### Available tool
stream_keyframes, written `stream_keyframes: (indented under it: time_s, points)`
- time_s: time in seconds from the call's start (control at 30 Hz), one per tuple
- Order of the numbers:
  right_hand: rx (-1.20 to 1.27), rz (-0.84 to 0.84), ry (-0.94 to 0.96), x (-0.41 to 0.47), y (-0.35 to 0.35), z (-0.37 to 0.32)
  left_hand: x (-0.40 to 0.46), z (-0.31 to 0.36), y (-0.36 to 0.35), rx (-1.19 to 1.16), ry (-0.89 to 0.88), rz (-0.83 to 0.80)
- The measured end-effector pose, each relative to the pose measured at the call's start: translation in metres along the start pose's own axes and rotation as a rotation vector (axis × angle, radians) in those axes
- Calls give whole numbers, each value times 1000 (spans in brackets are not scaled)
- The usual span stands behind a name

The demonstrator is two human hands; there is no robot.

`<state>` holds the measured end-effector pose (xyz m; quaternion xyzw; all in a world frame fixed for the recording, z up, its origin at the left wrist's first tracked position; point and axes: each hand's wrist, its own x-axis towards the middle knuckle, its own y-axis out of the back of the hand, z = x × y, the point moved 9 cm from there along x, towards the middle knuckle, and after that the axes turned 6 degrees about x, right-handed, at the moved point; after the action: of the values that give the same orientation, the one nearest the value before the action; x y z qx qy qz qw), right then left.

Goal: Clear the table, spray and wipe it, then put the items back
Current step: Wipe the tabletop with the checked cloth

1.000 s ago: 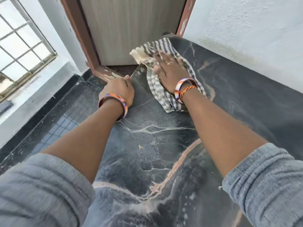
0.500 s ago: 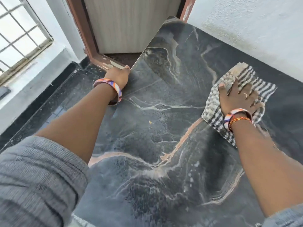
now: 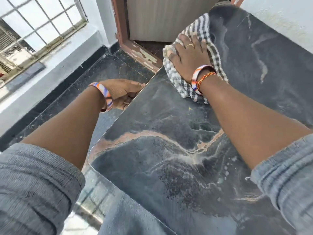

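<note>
Mid-wipe. Right hand point(image 3: 190, 59) lies flat on the cloth point(image 3: 205, 35), fingers spread and fairly straight, pressing it onto the table point(image 3: 169, 158) rather than bunching it; the checked cloth pokes out ahead of the fingertips, to both sides of the palm and back under the wrist. It sits at the table's far end, with its left part at the side edge, near the door point(image 3: 166, 17) and the chipped door frame point(image 3: 144, 55). Left hand point(image 3: 121, 93) is off the side edge of the table, thumb on top at the rim and fingers curled below it; looks like it grips the edge to brace, but the table hides the fingertips, so I can't confirm how tight. Progress, my read: clearing is done, as no items show on the visible top. Spraying looks done too: droplets and a wet sheen on the near part of the table, close to the right sleeve point(image 3: 288, 175). Wiping is partway: that near stretch looks unwiped, and a small yellow speck point(image 3: 190, 108) lies just behind the cloth. Left: finish the wipe toward the near end, then put the items back. No spray bottle or items in view.
</note>
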<state>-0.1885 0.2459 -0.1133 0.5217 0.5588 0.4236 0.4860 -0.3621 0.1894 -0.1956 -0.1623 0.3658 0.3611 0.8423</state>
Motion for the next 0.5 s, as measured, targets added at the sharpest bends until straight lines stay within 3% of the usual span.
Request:
stream_keyframes:
  time_s: [0.13, 0.3, 0.5]
  points:
    - [3, 79, 278, -26, 1, -70, -22, -30, 4, -55, 68, 11]
    - [19, 2, 458, -84, -19, -149, -64, -73, 21, -38, 129, 142]
    - [15, -65, 642, -167, -42, -204, -122, -108, 23, -95, 73, 433]
